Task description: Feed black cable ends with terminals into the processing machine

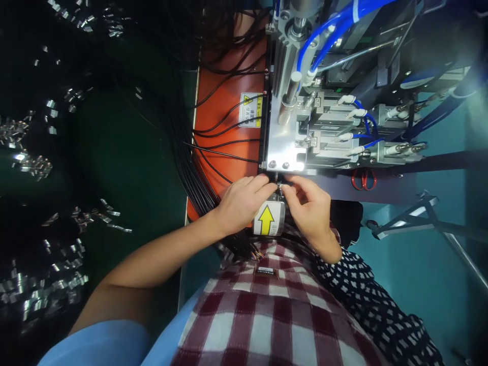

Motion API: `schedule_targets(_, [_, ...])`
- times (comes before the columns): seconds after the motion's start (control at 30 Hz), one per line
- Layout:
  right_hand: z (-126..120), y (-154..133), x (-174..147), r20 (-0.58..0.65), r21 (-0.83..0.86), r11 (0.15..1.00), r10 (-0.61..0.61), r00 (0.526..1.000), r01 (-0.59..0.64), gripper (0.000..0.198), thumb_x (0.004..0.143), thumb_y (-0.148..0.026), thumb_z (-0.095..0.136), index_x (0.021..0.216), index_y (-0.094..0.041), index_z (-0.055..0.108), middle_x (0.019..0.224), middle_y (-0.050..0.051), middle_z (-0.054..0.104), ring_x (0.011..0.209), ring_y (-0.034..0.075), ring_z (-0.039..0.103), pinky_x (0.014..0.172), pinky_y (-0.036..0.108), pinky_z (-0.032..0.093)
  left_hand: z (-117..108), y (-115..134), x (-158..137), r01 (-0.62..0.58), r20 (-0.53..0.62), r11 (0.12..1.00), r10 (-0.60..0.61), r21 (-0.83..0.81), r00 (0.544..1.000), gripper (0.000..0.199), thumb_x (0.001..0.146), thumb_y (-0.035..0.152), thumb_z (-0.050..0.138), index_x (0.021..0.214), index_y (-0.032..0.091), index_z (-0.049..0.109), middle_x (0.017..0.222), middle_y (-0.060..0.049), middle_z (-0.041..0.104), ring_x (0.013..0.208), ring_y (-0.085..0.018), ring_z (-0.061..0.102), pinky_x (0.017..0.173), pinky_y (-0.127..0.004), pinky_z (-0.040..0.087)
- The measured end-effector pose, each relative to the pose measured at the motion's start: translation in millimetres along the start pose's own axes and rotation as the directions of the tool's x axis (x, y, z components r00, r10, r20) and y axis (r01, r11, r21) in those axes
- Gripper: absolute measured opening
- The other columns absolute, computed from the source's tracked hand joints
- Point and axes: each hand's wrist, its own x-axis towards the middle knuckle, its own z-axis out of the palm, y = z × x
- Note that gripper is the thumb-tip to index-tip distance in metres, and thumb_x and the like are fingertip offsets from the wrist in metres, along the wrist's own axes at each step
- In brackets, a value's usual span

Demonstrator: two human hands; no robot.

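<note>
My left hand (244, 202) is closed, its thumb and forefinger brought together at the front edge of a metal machine (284, 145). Opposite it, the thumb and fingers of my right hand (311, 207) curl in to the same spot. Between the fingertips is a small metallic piece (280, 188), too small and too covered to name. Just below the hands sits a white label with a yellow arrow (267, 219). A thick bundle of black cables (196, 180) runs down beside my left hand, and stripped wire ends (258, 252) show near my apron.
Black cables lie across an orange surface (217, 114) with a warning label (250, 110). Blue air tubes (331, 35) and cylinders fill the upper right. Red-handled scissors (364, 180) lie right of the machine, near a metal frame (407, 217). Shiny-ended cables (28, 162) hang at left.
</note>
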Motion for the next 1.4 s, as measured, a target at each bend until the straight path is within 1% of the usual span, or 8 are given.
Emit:
schedule_targets(0.13, [8, -3, 5, -0.036, -0.162, 0.979, -0.128, 0.991, 0.121, 0.017, 0.089, -0.033, 0.062, 0.082, -0.022, 0.072, 0.068, 0.002, 0.069, 0.058, 0.014, 0.056, 0.060, 0.030, 0.041, 0, 0, 1, -0.003, 0.013, 1.000, 0.003, 0.015, 1.000, 0.029, 0.099, 0.022, 0.039, 0.100, 0.015, 0.068, 0.095, -0.009, 0.067, 0.080, -0.019, 0.062, 0.070, -0.030, 0.051])
schedule_targets(0.37, [12, 3, 5, -0.085, -0.121, 0.974, -0.203, 0.976, 0.192, 0.016, 0.086, -0.025, 0.062, 0.072, -0.021, 0.068, 0.056, -0.002, 0.059, 0.054, 0.013, 0.050, 0.061, 0.030, 0.038, 0, -1, 1, -0.014, 0.004, 1.000, 0.014, 0.021, 1.000, 0.031, 0.100, 0.023, 0.038, 0.097, 0.014, 0.068, 0.092, -0.009, 0.068, 0.079, -0.018, 0.062, 0.070, -0.028, 0.050])
schedule_targets(0.47, [13, 5, 4, -0.093, 0.073, 0.996, -0.039, 0.995, 0.046, 0.013, 0.084, -0.025, 0.063, 0.073, -0.020, 0.067, 0.060, -0.002, 0.059, 0.054, 0.012, 0.050, 0.057, 0.028, 0.041, 1, -1, 1, -0.019, -0.029, 1.000, 0.019, 0.000, 0.999, 0.032, 0.100, 0.023, 0.037, 0.100, 0.014, 0.068, 0.091, -0.009, 0.068, 0.078, -0.018, 0.062, 0.070, -0.029, 0.051])
schedule_targets(0.6, [15, 5, 3, -0.047, 0.331, 0.920, 0.236, 0.971, -0.208, 0.009, 0.080, -0.027, 0.065, 0.075, -0.019, 0.066, 0.062, -0.002, 0.060, 0.053, 0.011, 0.049, 0.051, 0.026, 0.041, 1, -1, 0, -0.021, -0.015, 1.000, 0.021, -0.013, 1.000, 0.032, 0.100, 0.021, 0.037, 0.102, 0.014, 0.068, 0.093, -0.009, 0.068, 0.079, -0.018, 0.063, 0.071, -0.030, 0.052])
schedule_targets(0.9, [14, 16, 2, 0.190, 0.541, 0.681, 0.473, 0.860, -0.494, 0.016, 0.078, -0.031, 0.068, 0.071, -0.017, 0.065, 0.051, -0.006, 0.046, 0.043, 0.007, 0.034, 0.040, 0.021, 0.027, -1, -2, 1, 0.000, 0.071, 0.999, 0.003, -0.045, 0.997, 0.027, 0.098, 0.021, 0.041, 0.107, 0.014, 0.066, 0.096, -0.010, 0.067, 0.082, -0.019, 0.063, 0.073, -0.032, 0.052])
schedule_targets(1.0, [10, 15, -6, 0.125, 0.521, 0.709, 0.486, 0.865, -0.474, 0.017, 0.077, -0.035, 0.071, 0.075, -0.018, 0.066, 0.053, -0.006, 0.048, 0.045, 0.008, 0.038, 0.040, 0.021, 0.030, -1, -2, 1, 0.003, 0.072, 0.999, 0.000, -0.036, 0.997, 0.028, 0.098, 0.021, 0.040, 0.107, 0.015, 0.066, 0.096, -0.010, 0.068, 0.082, -0.019, 0.063, 0.074, -0.032, 0.052])
schedule_targets(1.17, [6, -1, -14, 0.213, 0.447, 0.776, 0.391, 0.896, -0.445, 0.019, 0.076, -0.037, 0.072, 0.077, -0.018, 0.069, 0.062, -0.001, 0.060, 0.048, 0.010, 0.046, 0.043, 0.024, 0.037, 0, -2, 0, 0.010, 0.039, 0.999, -0.009, -0.039, 0.999, 0.027, 0.098, 0.023, 0.042, 0.107, 0.015, 0.066, 0.096, -0.009, 0.067, 0.082, -0.019, 0.063, 0.074, -0.031, 0.052])
schedule_targets(1.4, [-1, -6, -7, -0.005, 0.053, 0.992, 0.114, 0.994, -0.113, 0.010, 0.082, -0.025, 0.063, 0.075, -0.019, 0.068, 0.067, 0.000, 0.062, 0.059, 0.012, 0.051, 0.059, 0.028, 0.044, 1, -2, 0, 0.032, 0.077, 0.999, -0.029, -0.037, 0.997, 0.029, 0.098, 0.024, 0.040, 0.108, 0.016, 0.067, 0.097, -0.010, 0.067, 0.083, -0.019, 0.063, 0.075, -0.032, 0.052])
